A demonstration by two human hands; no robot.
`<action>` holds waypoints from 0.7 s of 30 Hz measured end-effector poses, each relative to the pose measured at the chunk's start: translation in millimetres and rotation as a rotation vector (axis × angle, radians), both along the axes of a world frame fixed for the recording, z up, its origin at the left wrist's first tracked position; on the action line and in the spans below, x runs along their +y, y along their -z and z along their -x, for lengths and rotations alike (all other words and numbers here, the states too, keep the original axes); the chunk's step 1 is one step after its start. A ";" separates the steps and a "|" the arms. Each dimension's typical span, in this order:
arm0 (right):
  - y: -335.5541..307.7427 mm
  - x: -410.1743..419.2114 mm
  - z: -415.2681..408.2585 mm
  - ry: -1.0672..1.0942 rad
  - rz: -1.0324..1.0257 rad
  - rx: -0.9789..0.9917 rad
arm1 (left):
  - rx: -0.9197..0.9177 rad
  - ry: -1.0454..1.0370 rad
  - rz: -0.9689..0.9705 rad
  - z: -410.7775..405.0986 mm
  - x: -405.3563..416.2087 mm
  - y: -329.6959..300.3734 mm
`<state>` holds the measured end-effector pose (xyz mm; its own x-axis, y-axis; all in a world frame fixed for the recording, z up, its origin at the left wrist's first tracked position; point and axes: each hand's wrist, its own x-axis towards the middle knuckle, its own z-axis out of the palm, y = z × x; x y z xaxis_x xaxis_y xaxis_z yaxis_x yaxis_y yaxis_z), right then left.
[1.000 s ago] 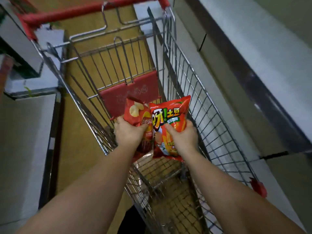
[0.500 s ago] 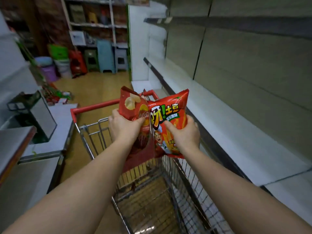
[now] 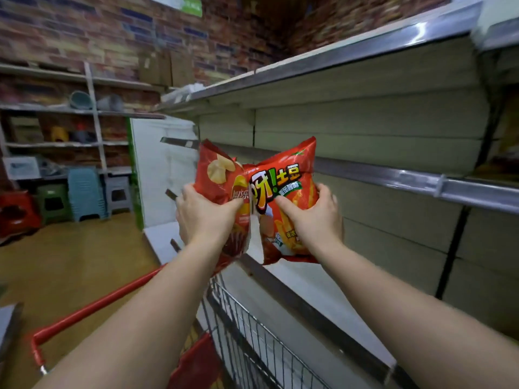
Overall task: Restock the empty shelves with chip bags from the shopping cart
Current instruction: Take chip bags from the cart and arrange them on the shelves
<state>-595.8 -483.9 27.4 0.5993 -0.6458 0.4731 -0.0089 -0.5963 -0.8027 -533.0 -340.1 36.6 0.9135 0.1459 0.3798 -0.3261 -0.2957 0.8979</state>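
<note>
Gripping one chip bag apiece, the left hand [image 3: 206,217] is clutching the darker red bag [image 3: 217,175] and the right hand [image 3: 311,217] the orange-red bag [image 3: 283,175], raised before bare shelves [image 3: 393,175]; nothing looks stocked yet. Shopping cart [image 3: 252,332] is sitting below; nothing is blocking the way.

Two bare forearms are seen, no sleeves reaching into view. The left hand [image 3: 206,217] and right hand [image 3: 314,220] are ungloved; nothing's worn on wrists or fingers.
</note>
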 end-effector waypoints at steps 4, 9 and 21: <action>-25.3 -13.6 13.2 0.095 -0.011 -0.054 | -0.042 0.119 0.017 0.2 -19.9 -29.1; -52.6 -34.0 41.7 0.195 -0.056 -0.047 | -0.089 0.275 0.030 6.8 -43.9 -53.9; -106.9 -84.9 148.2 0.441 -0.240 -0.115 | -0.051 0.702 0.118 66.5 -111.4 -93.0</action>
<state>-744.0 -568.8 134.3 0.1983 -0.9238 0.3275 -0.1218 -0.3548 -0.9270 -599.5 -451.5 129.6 0.7882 -0.4278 0.4424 -0.4463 0.0977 0.8895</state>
